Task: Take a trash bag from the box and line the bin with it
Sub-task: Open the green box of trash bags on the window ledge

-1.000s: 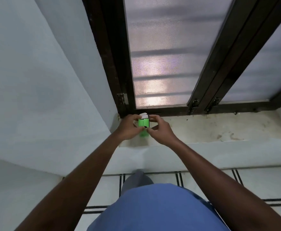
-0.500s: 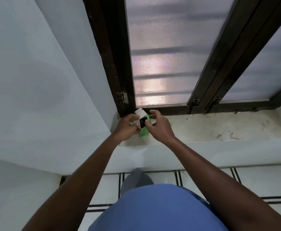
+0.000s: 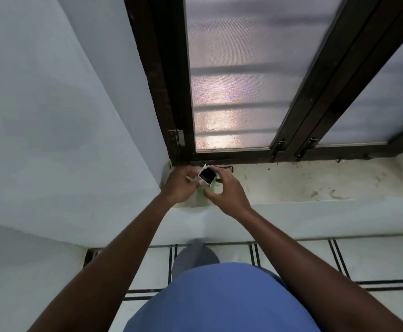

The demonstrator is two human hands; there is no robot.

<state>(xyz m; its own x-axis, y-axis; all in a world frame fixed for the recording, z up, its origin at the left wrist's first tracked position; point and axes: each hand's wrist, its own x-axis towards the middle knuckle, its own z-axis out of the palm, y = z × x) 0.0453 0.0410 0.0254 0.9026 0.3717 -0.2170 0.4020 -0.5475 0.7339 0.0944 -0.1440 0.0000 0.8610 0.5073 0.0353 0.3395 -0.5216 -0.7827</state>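
Right at the left end of the stained white window ledge [image 3: 315, 180], the small green-and-white cardboard box [image 3: 207, 176] stands open, something dark showing inside. Left hand [image 3: 180, 185] grips its left side, fingers curled; right hand [image 3: 226, 191] pinches its right side between thumb and forefinger.

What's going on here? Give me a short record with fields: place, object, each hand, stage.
place: window sill, below a dark-framed window
object: small green box, its open end showing dark inside
left hand: grips the box's left side
right hand: fingers curled round the box's right side
stage: box open, no bag out yet; bin not in view
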